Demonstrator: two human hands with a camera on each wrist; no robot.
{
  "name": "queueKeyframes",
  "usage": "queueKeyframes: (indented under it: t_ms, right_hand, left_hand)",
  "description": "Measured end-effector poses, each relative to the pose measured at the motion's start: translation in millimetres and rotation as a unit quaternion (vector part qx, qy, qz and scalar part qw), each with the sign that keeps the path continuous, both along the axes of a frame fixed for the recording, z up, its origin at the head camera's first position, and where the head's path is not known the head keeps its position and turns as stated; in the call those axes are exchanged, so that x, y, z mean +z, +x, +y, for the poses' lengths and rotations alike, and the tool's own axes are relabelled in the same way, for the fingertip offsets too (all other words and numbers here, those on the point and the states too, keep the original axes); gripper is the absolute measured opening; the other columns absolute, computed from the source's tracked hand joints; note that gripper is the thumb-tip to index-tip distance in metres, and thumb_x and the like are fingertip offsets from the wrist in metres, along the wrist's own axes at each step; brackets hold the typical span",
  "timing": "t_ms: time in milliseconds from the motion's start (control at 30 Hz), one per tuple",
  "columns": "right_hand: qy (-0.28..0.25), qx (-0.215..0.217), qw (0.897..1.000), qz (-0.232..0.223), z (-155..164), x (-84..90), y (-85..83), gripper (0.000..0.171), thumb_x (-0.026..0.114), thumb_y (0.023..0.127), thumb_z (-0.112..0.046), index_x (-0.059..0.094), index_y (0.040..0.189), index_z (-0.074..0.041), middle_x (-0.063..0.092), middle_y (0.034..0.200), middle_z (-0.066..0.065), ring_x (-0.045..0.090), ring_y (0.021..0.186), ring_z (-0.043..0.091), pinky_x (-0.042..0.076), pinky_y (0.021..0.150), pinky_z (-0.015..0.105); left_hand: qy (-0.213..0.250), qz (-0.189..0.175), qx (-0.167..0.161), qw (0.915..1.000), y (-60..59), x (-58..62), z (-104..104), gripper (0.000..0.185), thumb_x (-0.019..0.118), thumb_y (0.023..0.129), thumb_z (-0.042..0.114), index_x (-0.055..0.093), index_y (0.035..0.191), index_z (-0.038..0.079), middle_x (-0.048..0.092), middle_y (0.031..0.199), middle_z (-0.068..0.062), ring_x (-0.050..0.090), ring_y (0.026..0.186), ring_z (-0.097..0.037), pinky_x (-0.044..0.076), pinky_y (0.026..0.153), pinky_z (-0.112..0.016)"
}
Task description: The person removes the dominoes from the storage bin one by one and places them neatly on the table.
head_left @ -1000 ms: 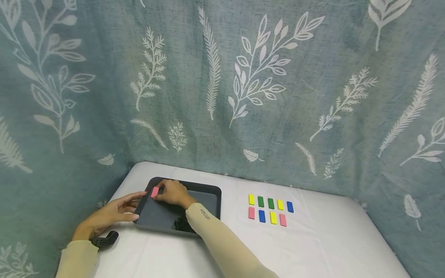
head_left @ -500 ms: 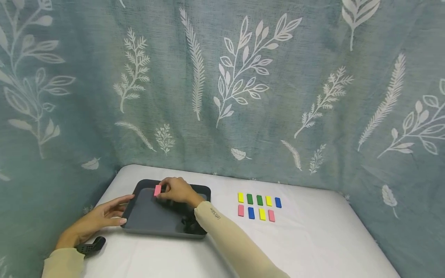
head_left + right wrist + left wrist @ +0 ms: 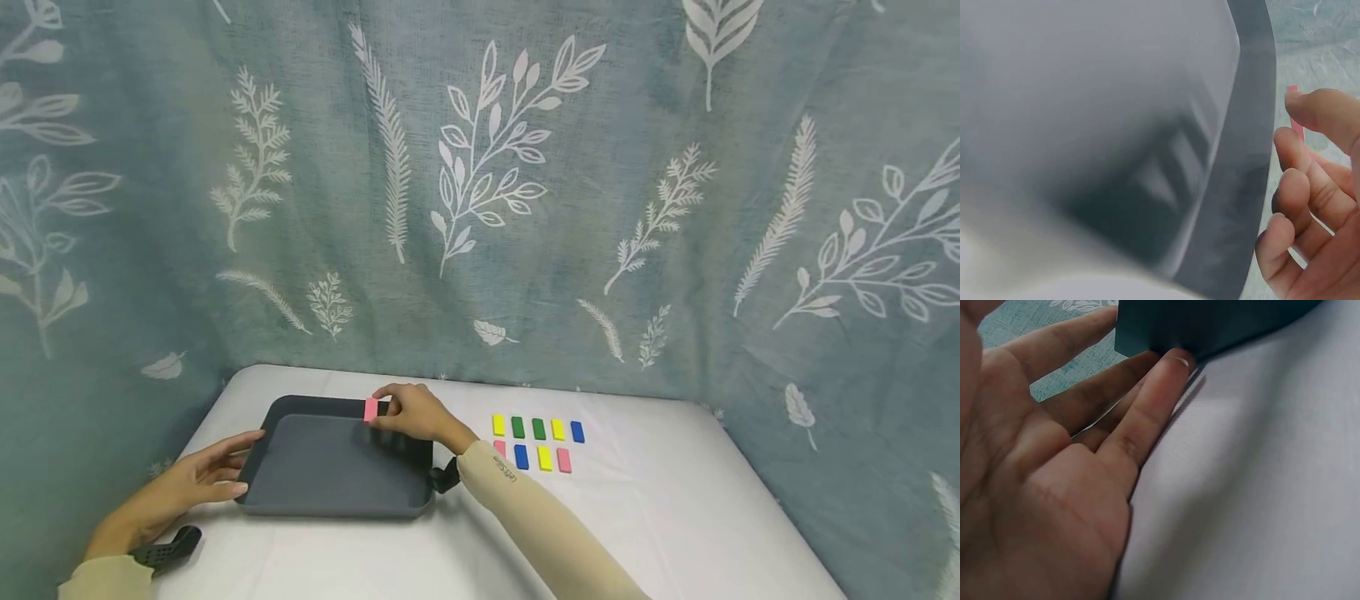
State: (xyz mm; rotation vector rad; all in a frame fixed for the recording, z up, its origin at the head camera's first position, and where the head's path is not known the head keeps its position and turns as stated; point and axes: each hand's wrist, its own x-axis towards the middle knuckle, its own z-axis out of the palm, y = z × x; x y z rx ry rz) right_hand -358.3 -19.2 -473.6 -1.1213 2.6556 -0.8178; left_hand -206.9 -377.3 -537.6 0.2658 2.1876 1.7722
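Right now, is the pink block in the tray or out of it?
Out. The right hand pinches the pink block in the air over the tray's far rim; the tray floor is bare.

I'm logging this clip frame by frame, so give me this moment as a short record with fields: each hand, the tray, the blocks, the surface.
right hand: pinches a pink block above the far rim of the tray
left hand: fingers straight, tips touching the tray's left edge
tray: dark grey, flat on the table, nothing lying in it
loose blocks: two rows right of the tray, in yellow, green, blue and pink; part of the near row is hidden behind the right forearm
table: covered in white cloth
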Motion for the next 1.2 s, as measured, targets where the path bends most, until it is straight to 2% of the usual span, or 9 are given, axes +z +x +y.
queueKeyframes:
  t_ms: [100, 300, 467, 600, 800, 1200]
  right_hand:
    - [-0.010, 0.003, 1.000, 0.008, 15, 5.9, 0.6, 0.047, 0.077, 0.094, -0.028, 0.065, 0.135, -0.008, 0.065, 0.069, -0.008, 0.052, 0.058, 0.002, 0.043, 0.061, 0.020]
    - [-0.014, -0.007, 0.999, 0.032, 44, 13.5, -0.6, 0.045, 0.076, 0.095, -0.026, 0.066, 0.135, -0.010, 0.063, 0.071, -0.008, 0.050, 0.058, 0.004, 0.042, 0.060, 0.022]
    - [-0.012, -0.014, 0.999, 0.034, 67, 10.2, 1.5, 0.045, 0.075, 0.096, -0.026, 0.064, 0.137, -0.011, 0.064, 0.074, -0.009, 0.055, 0.061, 0.004, 0.045, 0.064, 0.022]
    - [-0.030, -0.034, 0.999, 0.027, 92, 9.1, 5.3, 0.045, 0.076, 0.094, -0.024, 0.065, 0.136, -0.011, 0.065, 0.073, -0.008, 0.055, 0.061, 0.006, 0.045, 0.063, 0.024]
    - [-0.044, -0.067, 0.997, 0.005, 133, 3.3, 10.9, 0.045, 0.076, 0.095, -0.025, 0.064, 0.136, -0.012, 0.066, 0.075, -0.009, 0.054, 0.063, 0.008, 0.045, 0.062, 0.026]
    - [-0.069, -0.099, 0.993, -0.008, 205, -6.7, 25.7, 0.048, 0.075, 0.096, -0.022, 0.061, 0.141, -0.011, 0.068, 0.079, -0.006, 0.051, 0.060, 0.006, 0.045, 0.062, 0.025]
  left_hand:
    - [0.002, 0.002, 0.003, 1.0000, 1.3, -0.6, -2, 0.076, 0.063, 0.102, 0.012, 0.021, 0.165, 0.019, 0.032, 0.155, 0.004, 0.047, 0.125, -0.006, 0.047, 0.098, -0.037]
    - [0.004, 0.007, 0.004, 1.0000, 4.7, 1.3, -6, 0.075, 0.061, 0.103, 0.011, 0.021, 0.165, 0.019, 0.035, 0.154, 0.005, 0.048, 0.124, -0.005, 0.049, 0.095, -0.036]
    - [-0.002, -0.006, 0.007, 1.0000, 11.6, 3.8, -10, 0.075, 0.060, 0.103, 0.013, 0.019, 0.166, 0.018, 0.035, 0.150, 0.012, 0.044, 0.123, -0.003, 0.048, 0.094, -0.034]
    - [-0.001, -0.010, 0.006, 0.9999, 10.0, 3.7, -9, 0.075, 0.061, 0.103, 0.014, 0.018, 0.166, 0.018, 0.033, 0.150, 0.011, 0.043, 0.124, -0.005, 0.047, 0.096, -0.036]
    - [-0.003, -0.001, 0.002, 1.0000, 6.2, 0.8, -6, 0.075, 0.060, 0.103, 0.013, 0.019, 0.166, 0.018, 0.033, 0.150, 0.012, 0.042, 0.124, -0.003, 0.047, 0.095, -0.034]
    - [0.002, 0.030, -0.001, 0.9995, 6.2, -3.8, 1, 0.072, 0.060, 0.103, 0.009, 0.022, 0.165, 0.014, 0.039, 0.147, 0.020, 0.045, 0.122, -0.002, 0.048, 0.092, -0.029]
